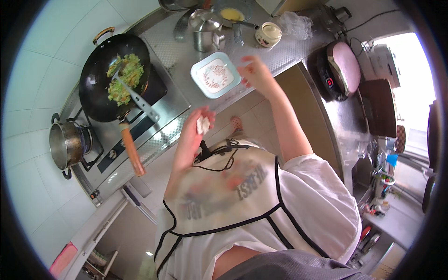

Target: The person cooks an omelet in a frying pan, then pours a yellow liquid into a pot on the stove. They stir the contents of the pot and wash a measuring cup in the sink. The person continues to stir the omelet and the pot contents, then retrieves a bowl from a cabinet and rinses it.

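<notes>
My left hand [193,123] holds a crumpled white tissue or cloth [202,125] in front of the counter edge. My right hand [257,74] is beside a square plate [215,75] with a pale blue rim and a reddish floral pattern. The fingers look spread and are blurred by motion; whether they touch the plate's rim I cannot tell. To the left, a black wok [99,84] sits on the stove with chopped green food [131,71] in it. A slotted metal spatula [134,96] rests in the food, its handle over the wok's rim.
The wok's wooden handle [132,150] juts past the stove front. A metal pot [66,145] stands on the other burner. Behind the plate are a lidded steel pot [206,33], a lidded ceramic jar [268,34], a glass bowl [232,14] and a plastic bag [296,25]. A pink-lidded electric appliance [344,68] stands right.
</notes>
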`<state>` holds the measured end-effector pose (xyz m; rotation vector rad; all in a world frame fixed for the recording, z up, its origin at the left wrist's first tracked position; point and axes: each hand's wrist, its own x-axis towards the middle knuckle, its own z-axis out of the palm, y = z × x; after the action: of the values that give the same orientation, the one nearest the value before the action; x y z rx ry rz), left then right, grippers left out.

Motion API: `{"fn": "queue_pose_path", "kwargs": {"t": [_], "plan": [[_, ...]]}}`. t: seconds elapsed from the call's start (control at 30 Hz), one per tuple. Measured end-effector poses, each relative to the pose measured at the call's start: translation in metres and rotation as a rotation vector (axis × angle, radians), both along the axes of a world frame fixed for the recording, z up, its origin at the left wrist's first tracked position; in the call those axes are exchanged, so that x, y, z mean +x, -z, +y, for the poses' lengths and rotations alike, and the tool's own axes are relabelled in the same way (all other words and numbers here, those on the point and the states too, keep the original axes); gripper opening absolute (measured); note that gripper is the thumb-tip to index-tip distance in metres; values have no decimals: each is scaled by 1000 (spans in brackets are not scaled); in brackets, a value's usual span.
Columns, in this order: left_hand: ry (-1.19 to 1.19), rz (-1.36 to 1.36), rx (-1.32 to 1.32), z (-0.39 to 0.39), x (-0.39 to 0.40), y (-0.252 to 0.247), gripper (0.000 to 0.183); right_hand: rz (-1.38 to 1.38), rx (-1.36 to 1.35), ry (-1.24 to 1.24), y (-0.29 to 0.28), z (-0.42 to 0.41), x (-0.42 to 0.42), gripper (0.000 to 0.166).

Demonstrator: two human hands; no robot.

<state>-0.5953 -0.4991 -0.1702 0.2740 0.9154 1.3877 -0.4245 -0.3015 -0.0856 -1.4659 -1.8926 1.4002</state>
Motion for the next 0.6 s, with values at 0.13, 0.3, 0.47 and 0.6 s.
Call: {"fn": "queue_pose_path", "kwargs": {"t": [0.13,0.3,0.47,0.6], "plan": [[-106,231,-39,134,61,-8,48,454,102,141,35,91,-5,66],[-438,812,-333,291,85,44,72,550,112,150,44,157,-35,47],[-200,756,-324,354,63,47,48,641,-57,287,39,211,2,29],[-89,461,-102,380,41,67,29,593,-9,143,28,229,25,26]]}}
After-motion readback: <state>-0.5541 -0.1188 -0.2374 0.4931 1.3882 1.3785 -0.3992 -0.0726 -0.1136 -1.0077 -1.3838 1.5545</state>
